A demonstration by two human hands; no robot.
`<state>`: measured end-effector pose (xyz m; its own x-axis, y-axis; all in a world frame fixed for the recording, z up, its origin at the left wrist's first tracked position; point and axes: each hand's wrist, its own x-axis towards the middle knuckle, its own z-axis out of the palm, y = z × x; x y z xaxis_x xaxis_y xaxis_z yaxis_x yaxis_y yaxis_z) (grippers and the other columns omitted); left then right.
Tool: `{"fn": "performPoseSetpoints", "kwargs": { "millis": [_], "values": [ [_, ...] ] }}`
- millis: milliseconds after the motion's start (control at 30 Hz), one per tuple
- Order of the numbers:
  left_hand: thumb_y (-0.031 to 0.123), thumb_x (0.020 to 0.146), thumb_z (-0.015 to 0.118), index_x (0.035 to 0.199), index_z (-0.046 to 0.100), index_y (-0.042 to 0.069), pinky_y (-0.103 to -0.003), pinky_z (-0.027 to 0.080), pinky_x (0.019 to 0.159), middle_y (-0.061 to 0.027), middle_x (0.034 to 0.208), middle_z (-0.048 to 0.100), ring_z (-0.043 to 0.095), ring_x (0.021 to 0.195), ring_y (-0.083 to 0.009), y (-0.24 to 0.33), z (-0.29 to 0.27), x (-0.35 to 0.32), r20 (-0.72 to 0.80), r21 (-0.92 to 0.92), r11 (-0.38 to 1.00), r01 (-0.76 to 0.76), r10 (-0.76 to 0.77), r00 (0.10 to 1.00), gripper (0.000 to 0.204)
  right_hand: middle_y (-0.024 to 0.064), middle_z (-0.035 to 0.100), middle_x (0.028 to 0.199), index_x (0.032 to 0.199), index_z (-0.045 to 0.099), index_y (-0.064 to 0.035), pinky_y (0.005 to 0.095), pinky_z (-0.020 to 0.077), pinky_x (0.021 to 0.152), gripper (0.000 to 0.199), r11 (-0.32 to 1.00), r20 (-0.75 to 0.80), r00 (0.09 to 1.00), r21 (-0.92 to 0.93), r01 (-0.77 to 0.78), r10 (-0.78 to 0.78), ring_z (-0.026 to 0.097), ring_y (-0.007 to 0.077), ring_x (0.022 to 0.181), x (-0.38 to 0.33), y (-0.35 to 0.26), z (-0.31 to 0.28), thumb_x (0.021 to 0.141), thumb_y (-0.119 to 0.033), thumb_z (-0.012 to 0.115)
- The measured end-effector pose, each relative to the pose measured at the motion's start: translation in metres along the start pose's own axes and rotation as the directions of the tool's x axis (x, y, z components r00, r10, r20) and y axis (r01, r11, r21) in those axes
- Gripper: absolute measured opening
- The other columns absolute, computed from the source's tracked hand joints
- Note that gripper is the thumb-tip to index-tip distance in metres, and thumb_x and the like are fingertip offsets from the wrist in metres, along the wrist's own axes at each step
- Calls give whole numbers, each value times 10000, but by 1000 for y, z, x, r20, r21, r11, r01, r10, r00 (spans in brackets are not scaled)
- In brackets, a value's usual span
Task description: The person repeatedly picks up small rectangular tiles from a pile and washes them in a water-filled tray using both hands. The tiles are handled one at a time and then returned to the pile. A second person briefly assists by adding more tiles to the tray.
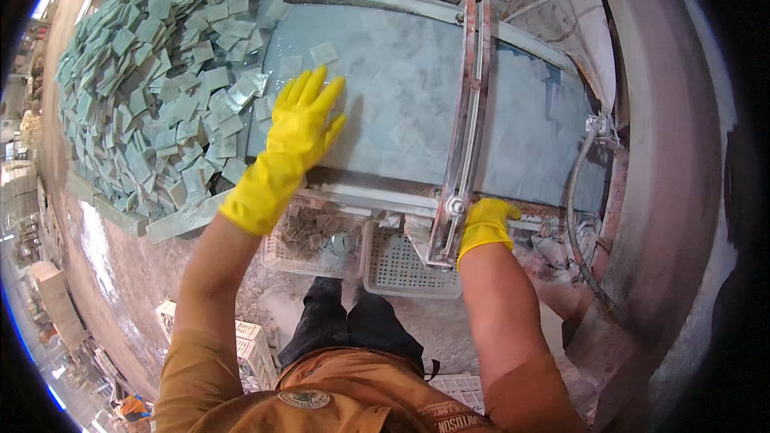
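Workshop floor [120, 252], grimy with wet shine, is stretching left of and below the left hand [303, 124]. Big heap of greenish tiles [160, 96] is lying left of that hand, reaching close to it. Left hand, yellow glove, is stretching its fingers out, slightly parted, palm down over the grayish-blue worktop [385, 72]; can't tell if it's touching. Loose tile [323, 53] is lying flat on the worktop, just beyond the fingers. White basket [305, 265] with broken bits [313, 228] is sitting below the left wrist; second basket [401, 265] is sitting lower right of that same hand. Slotted metal bar [473, 88] is crossing the worktop, its near end sitting just left of the right hand [487, 224]. Right hand, also yellow-gloved, is resting at the worktop's near edge; fingers partly hidden, can't tell whether it's gripping. Gray hose [571, 208] is curving down right of the right hand.
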<state>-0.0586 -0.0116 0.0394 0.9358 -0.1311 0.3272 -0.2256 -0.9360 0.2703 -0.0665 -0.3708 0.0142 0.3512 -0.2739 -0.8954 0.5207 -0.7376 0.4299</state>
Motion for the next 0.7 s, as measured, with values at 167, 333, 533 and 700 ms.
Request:
{"fn": "performPoseSetpoints", "kwargs": {
  "millis": [167, 333, 533, 700],
  "values": [
    [489, 993, 702, 1659, 470, 225, -628, 237, 1301, -207, 1716, 418, 383, 1569, -452, -51, 47, 50, 187, 227, 974, 24, -68, 980, 753, 54, 672, 1539, 1557, 639, -206, 738, 469, 1118, 531, 999, 28, 1000, -41, 5, -3, 621, 282, 1427, 8, -6, -13, 1107, -465, 526],
    [521, 1010, 671, 1687, 432, 212, -633, 219, 1299, -215, 1725, 404, 371, 1559, -488, -98, 43, 22, 238, 320, 945, 70, -152, 959, 782, 34, 706, 1493, 1549, 642, -216, 671, 515, 1097, 633, 993, 154, 988, -111, 46, -29, 650, 297, 1383, 21, 14, 5, 1021, -564, 628],
    [586, 975, 694, 1681, 427, 178, -663, 170, 1305, -269, 1725, 364, 325, 1561, -558, -14, 70, 30, 166, 318, 908, 274, -337, 927, 857, 35, 721, 1473, 1481, 720, -243, 743, 514, 1052, 622, 976, 101, 990, -185, 113, -96, 672, 287, 1358, 83, -12, 32, 967, -594, 707],
    [539, 966, 724, 1681, 429, 193, -659, 172, 1307, -255, 1710, 390, 337, 1558, -545, 0, 68, 12, 194, 110, 989, 100, -120, 974, 848, 33, 691, 1510, 1514, 680, -234, 723, 497, 1086, 660, 993, 142, 985, -55, 103, -94, 641, 290, 1393, 71, -6, 25, 985, -626, 647]
  ]
}}
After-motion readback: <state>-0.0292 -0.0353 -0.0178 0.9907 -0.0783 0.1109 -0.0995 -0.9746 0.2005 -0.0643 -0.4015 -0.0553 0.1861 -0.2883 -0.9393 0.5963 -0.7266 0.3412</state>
